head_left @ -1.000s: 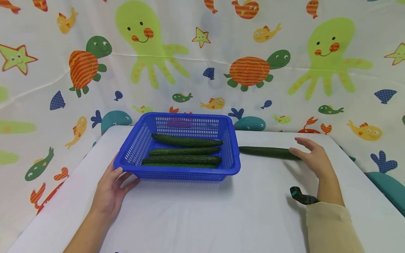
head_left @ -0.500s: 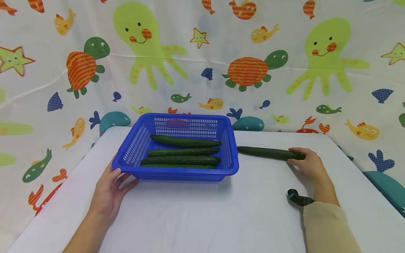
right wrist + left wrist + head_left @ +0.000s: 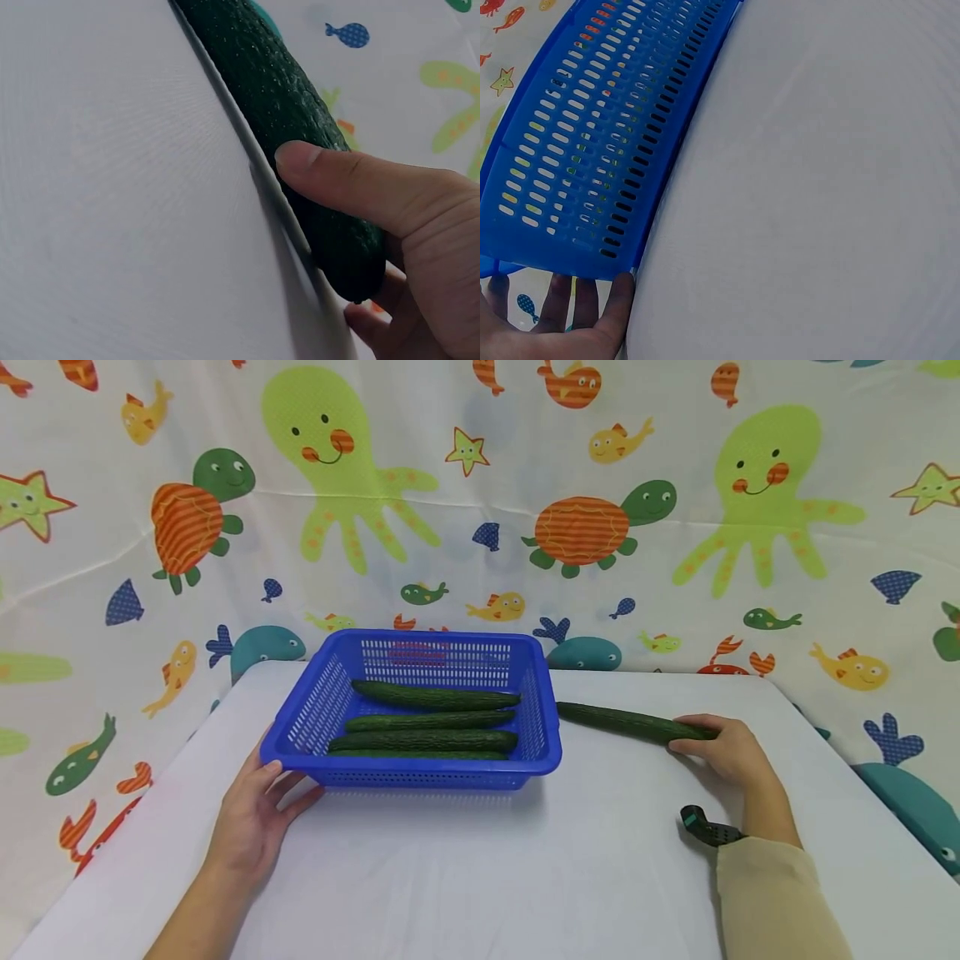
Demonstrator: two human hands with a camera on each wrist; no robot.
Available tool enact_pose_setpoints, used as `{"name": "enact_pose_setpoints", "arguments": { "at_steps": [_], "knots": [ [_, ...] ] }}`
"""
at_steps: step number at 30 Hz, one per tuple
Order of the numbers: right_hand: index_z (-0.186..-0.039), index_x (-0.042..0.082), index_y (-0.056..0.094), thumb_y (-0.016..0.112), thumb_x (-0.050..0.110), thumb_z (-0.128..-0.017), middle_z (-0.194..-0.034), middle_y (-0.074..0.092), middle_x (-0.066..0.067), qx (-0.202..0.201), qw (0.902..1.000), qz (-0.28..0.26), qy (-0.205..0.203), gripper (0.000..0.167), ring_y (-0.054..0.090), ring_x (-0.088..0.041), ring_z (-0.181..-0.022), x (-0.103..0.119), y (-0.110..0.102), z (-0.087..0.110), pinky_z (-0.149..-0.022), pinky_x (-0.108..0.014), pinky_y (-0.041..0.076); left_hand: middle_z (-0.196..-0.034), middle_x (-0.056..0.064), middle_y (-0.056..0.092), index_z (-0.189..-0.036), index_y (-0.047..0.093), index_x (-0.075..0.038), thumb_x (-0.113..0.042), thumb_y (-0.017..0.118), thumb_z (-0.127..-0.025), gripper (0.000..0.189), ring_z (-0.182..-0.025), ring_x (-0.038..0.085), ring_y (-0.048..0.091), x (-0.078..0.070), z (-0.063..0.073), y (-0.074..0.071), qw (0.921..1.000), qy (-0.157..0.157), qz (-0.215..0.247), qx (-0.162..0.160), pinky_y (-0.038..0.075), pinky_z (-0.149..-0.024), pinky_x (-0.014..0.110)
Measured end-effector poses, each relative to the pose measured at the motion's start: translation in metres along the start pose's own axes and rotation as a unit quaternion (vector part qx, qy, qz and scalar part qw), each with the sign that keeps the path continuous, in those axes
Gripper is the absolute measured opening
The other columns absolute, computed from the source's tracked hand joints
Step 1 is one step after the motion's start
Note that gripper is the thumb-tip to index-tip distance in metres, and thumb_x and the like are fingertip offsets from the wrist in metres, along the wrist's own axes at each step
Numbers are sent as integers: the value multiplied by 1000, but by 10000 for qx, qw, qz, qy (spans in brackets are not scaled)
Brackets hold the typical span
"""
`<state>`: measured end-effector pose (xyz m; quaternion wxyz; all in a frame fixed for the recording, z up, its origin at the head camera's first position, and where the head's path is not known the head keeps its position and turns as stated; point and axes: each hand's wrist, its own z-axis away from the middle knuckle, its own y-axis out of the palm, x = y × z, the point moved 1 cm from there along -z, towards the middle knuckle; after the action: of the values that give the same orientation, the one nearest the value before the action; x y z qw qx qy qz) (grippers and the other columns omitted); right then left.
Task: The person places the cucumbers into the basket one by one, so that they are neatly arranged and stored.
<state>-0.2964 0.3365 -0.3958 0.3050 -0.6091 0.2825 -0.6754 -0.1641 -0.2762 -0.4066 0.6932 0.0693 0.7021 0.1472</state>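
Observation:
My left hand holds the near left corner of a blue plastic basket, fingers spread along its rim and underside. In the left wrist view, fingertips meet the end of the slotted wall. Several dark green cucumbers lie lengthwise inside the basket. To its right, one more cucumber stretches toward my right hand, which grips its right end. The right wrist view shows the thumb across the bumpy cucumber skin, with the other fingers partly hidden behind it.
A white-covered table lies under everything. Behind it hangs a cloth curtain printed with sea animals. A black wrist device sits by the right sleeve.
My right hand has come down onto the loose cucumber's right end and taken hold of it. The cucumber has since tilted slightly. The left hand stays at the basket corner.

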Motion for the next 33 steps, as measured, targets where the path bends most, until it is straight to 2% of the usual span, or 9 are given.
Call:
{"name": "enact_pose_setpoints", "arguments": {
  "at_steps": [6,12,21,27,33],
  "knots": [
    [-146,11,57,80,53,-86,-159,38,-28,64,9997,-192,143,77,36,-48,-140,1,-1,2,-110,-67,33,-156,-10,37,-166,20,-34,-33,44,-110,61,-133,13,48,0,0,0,10000,-44,3,-23,58,-95,27],
    [-148,13,56,82,56,-84,-163,34,-25,66,9974,-646,313,81,33,-44,-140,-1,-1,3,-108,-62,33,-157,-10,37,-166,20,-33,-33,46,-109,62,-135,15,46,1,0,0,9999,-46,-3,-102,58,-95,26],
    [-147,14,58,84,48,-85,-163,35,-23,-105,9925,-1183,305,75,32,-42,-144,-3,2,5,-114,-60,29,-156,-9,37,-166,20,-30,-33,44,-110,61,-135,16,44,0,1,2,10000,23,-42,-61,57,-96,26],
    [-148,15,56,84,45,-85,-163,35,-22,-190,9901,-1351,327,75,32,-41,-144,-3,3,4,-117,-61,27,-155,-10,38,-166,21,-31,-34,45,-109,62,-135,16,44,-1,0,1,10000,-25,-17,-86,57,-95,26],
    [-149,20,57,84,44,-86,-163,35,-19,-218,9868,-1573,327,73,36,-35,-140,-3,3,3,-116,-56,29,-155,-10,39,-166,20,-32,-34,46,-109,63,-133,14,47,-1,1,1,9999,-63,-18,-104,57,-95,26]
  ]
}}
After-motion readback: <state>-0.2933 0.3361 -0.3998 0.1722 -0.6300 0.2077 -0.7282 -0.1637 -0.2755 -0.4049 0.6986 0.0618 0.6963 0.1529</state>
